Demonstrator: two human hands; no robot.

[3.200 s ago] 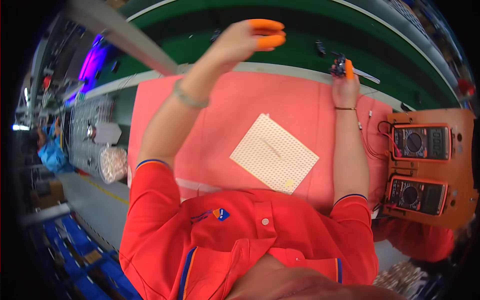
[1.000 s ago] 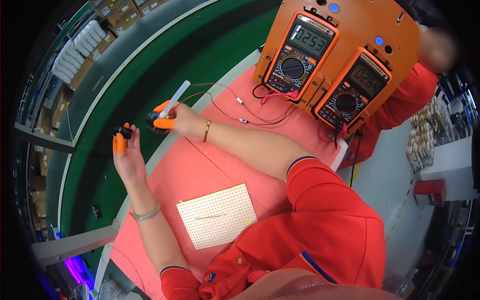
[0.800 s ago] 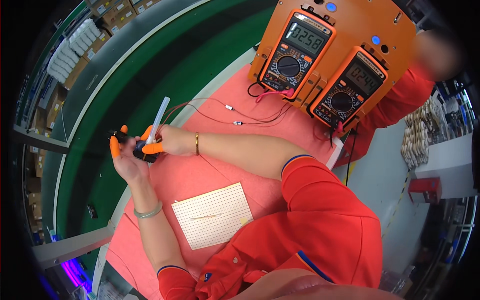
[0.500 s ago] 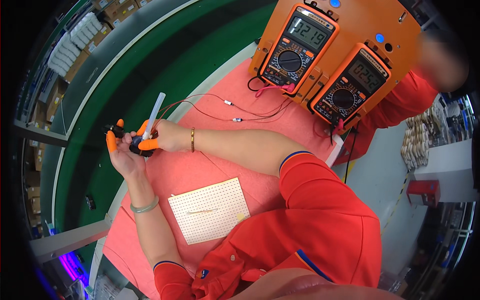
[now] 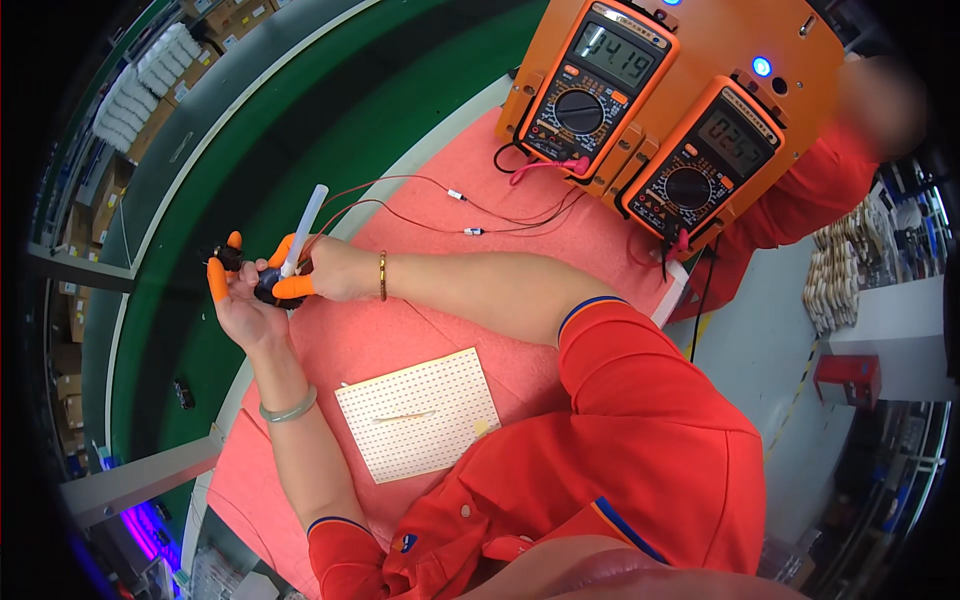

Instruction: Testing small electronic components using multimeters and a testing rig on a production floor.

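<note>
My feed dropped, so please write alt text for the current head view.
The left hand with orange finger covers holds a small black part beside the right hand, which grips a translucent white stick and a dark blue piece near a curved green belt. A rectangular cream board lies on a pink mat; two orange-and-black multimeters stand upper right.

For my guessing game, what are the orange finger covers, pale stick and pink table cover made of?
The finger covers look like matte rubber, fitting snugly. The stick seems smooth plastic: milky, half see-through. The table cover, dull and creased, could be cloth or rubber.
</note>
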